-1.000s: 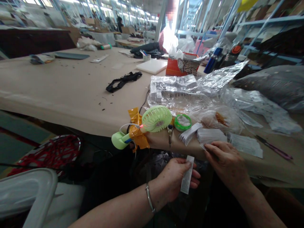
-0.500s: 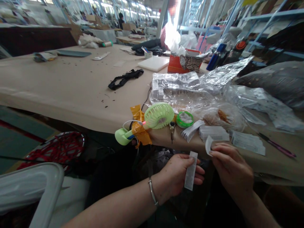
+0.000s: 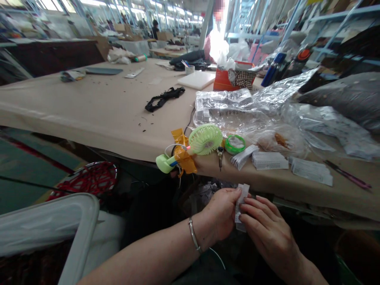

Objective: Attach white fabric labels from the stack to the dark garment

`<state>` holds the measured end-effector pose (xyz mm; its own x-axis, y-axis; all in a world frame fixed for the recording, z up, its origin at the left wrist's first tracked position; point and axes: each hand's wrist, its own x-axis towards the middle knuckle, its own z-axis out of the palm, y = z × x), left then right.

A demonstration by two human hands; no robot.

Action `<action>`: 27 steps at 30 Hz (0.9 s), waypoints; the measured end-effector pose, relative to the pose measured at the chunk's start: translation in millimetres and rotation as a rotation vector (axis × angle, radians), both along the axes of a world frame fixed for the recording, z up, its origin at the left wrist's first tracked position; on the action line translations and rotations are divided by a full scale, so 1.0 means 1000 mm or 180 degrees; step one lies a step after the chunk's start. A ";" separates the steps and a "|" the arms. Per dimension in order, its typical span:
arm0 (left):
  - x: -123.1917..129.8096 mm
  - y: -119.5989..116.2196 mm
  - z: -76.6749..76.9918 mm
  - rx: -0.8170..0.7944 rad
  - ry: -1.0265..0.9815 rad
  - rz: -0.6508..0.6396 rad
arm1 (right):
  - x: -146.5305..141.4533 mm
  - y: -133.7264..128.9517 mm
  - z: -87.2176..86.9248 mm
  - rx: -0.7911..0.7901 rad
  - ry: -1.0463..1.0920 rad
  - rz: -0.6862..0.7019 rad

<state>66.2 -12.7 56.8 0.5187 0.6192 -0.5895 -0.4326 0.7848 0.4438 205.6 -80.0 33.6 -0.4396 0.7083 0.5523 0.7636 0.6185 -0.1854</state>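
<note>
Below the table's front edge, my left hand [image 3: 221, 211] is closed on narrow white fabric labels [image 3: 240, 209], its thumb pressing on their upper part. Two labels seem to overlap there, with ends sticking out at top and bottom. From the right, my right hand [image 3: 267, 225] lays its bent fingers on the printed upper label; its thumb is hidden. On the table just beyond are a fanned bundle of white labels [image 3: 244, 157], a neat row of printed labels [image 3: 269, 160] and another spread row [image 3: 311, 171].
A light green fan [image 3: 205, 139] is taped to the table edge. Beside it are a hanging soldering-iron-like tool [image 3: 220, 156] and a green-rimmed round tub [image 3: 235, 144]. Purple-handled scissors [image 3: 350, 176] lie right. Clear plastic bags [image 3: 228, 113] cover the middle right. A white bin [image 3: 92, 209] stands lower left.
My right hand has brought its curled label down and left onto the one in my left hand. The view has shifted slightly; my left hand still grips its label.
</note>
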 end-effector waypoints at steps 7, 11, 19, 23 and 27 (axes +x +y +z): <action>-0.003 -0.019 0.003 0.0288 -0.0016 -0.0129 | -0.006 -0.016 0.009 0.0158 0.0140 0.0034; 0.000 -0.030 0.005 0.0342 0.0030 -0.0131 | -0.007 -0.026 0.011 0.0251 0.0216 0.0102; 0.005 -0.030 0.005 0.0332 0.0366 -0.0497 | 0.046 -0.021 0.007 0.0314 0.0153 -0.0504; 0.005 -0.020 -0.002 0.0300 0.0597 -0.0633 | 0.111 0.008 0.004 0.0454 -0.0387 -0.2069; 0.004 -0.014 -0.011 0.0177 0.0609 -0.0663 | 0.139 0.029 -0.004 0.0074 -0.1113 -0.2627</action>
